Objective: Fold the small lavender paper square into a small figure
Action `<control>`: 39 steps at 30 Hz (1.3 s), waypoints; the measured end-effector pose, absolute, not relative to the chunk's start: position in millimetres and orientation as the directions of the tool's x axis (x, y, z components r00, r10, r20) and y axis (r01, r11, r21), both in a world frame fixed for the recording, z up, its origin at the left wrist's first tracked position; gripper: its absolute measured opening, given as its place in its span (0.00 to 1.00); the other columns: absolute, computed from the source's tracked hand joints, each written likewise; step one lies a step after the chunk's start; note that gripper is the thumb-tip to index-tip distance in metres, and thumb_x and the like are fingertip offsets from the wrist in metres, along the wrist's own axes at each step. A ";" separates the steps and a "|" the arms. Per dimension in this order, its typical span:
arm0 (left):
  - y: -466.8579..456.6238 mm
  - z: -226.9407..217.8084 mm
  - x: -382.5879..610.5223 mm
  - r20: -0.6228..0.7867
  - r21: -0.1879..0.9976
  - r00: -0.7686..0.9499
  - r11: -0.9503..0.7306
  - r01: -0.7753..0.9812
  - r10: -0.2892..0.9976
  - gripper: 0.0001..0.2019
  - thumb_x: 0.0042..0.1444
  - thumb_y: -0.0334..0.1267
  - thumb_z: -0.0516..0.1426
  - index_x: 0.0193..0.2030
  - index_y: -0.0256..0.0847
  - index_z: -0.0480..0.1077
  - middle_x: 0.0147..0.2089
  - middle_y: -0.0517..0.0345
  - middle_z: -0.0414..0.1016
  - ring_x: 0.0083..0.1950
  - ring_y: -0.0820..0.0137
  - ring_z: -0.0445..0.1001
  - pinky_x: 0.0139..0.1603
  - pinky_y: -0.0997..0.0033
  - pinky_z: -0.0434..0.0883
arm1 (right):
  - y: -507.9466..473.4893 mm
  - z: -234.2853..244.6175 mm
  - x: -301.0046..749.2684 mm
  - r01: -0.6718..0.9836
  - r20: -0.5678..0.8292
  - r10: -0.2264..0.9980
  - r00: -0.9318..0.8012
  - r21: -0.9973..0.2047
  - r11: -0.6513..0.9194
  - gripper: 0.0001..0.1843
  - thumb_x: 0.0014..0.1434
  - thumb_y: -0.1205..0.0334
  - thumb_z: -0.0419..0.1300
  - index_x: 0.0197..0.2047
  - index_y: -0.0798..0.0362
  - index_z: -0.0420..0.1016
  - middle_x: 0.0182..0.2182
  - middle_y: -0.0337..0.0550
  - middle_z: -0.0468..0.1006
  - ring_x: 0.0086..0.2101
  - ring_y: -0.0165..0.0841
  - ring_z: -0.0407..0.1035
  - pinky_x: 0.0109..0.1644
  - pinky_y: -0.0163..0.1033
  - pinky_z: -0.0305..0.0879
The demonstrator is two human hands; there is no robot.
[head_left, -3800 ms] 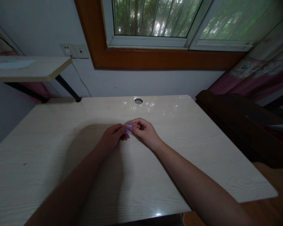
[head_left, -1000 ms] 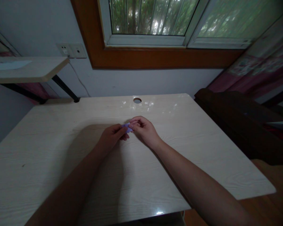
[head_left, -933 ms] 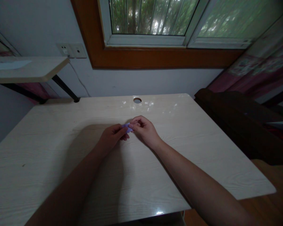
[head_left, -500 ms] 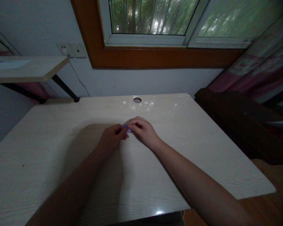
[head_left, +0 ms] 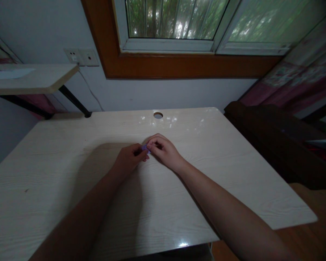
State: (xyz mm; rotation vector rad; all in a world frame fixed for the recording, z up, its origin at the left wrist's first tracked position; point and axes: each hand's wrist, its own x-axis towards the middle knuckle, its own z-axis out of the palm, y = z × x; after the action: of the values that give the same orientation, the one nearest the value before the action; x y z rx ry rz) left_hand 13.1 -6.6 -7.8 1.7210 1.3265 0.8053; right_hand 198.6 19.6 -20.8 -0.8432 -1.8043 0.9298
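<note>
A small light-purple piece, perhaps folded paper, is pinched between both hands just above or on the desk; most of it is hidden by fingers, so its kind is unclear. My left hand grips its left side with thumb and forefinger. From the right, my right hand closes thumb and fingers on the other side. The fingertips of both hands nearly meet around it. Under them spreads the pale wood-grain desk, with the left arm's shadow across it.
A raised shelf on black legs stands at the back left. A round cable hole opens near the desk's rear edge. Behind are a wall socket and a wood-framed window. Dark furniture sits along the right.
Both hands stay in nearly the same place. The fingers have shifted slightly around the purple piece, and a little less of it shows between them.
</note>
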 end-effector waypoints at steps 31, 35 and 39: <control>-4.0 -9.7 14.1 -0.135 0.991 0.274 0.123 0.061 0.952 0.16 0.60 0.50 0.57 0.36 0.37 0.72 0.34 0.51 0.82 0.34 0.66 0.80 0.35 0.69 0.75 | 19.4 -24.4 196.7 0.143 0.398 0.890 -0.223 -0.890 0.434 0.03 0.58 0.63 0.61 0.33 0.52 0.73 0.34 0.41 0.72 0.33 0.30 0.67 0.36 0.36 0.63; -5.0 -7.5 14.2 -0.141 0.989 0.285 0.123 0.081 0.948 0.17 0.59 0.51 0.57 0.36 0.37 0.72 0.35 0.50 0.82 0.34 0.66 0.81 0.36 0.68 0.75 | 18.4 -22.3 196.8 0.148 0.390 0.894 -0.219 -0.893 0.425 0.03 0.58 0.63 0.61 0.33 0.52 0.73 0.34 0.41 0.72 0.33 0.30 0.67 0.36 0.37 0.63; -6.2 -5.3 14.4 -0.139 0.989 0.268 0.118 0.092 0.953 0.17 0.58 0.52 0.58 0.36 0.38 0.72 0.35 0.49 0.82 0.34 0.65 0.81 0.37 0.67 0.76 | 18.0 -20.5 196.9 0.158 0.372 0.902 -0.221 -0.899 0.409 0.03 0.58 0.63 0.61 0.32 0.52 0.73 0.34 0.42 0.72 0.33 0.30 0.67 0.35 0.37 0.63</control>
State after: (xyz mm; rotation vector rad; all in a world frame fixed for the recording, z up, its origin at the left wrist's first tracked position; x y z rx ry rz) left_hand 14.4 -6.2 -5.3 1.2851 1.1148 0.8738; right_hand 196.9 18.0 -20.5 -0.9434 -1.6587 0.9243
